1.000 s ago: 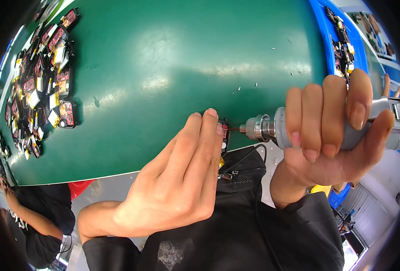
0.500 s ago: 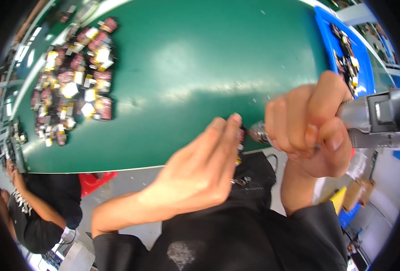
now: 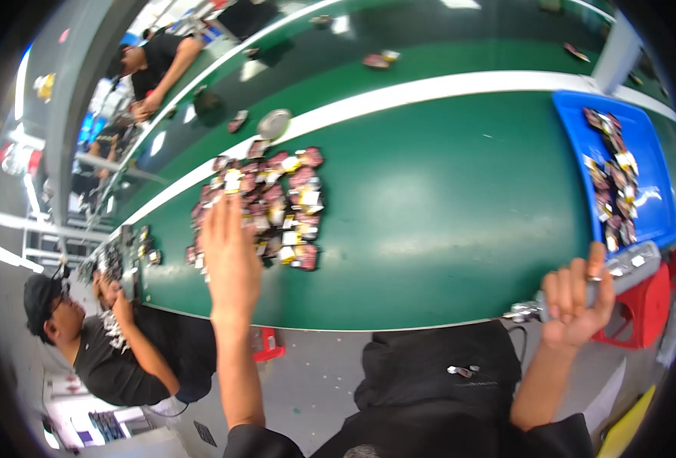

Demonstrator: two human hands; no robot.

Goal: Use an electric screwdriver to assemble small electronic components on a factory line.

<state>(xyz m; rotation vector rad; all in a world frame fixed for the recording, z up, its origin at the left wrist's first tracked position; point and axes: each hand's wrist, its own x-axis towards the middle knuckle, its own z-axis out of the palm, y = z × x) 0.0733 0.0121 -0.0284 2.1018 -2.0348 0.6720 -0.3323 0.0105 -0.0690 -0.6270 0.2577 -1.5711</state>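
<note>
PCBs (image 3: 275,204) prob. under L hand (image 3: 232,256)

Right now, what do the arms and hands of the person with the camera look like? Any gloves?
No gloves! The left hand and right hand are both bare. The left sleeve and right sleeve are black and loose, and leave the forearms bare too. I see no watch there. It's too blurry to check for rings.
</note>
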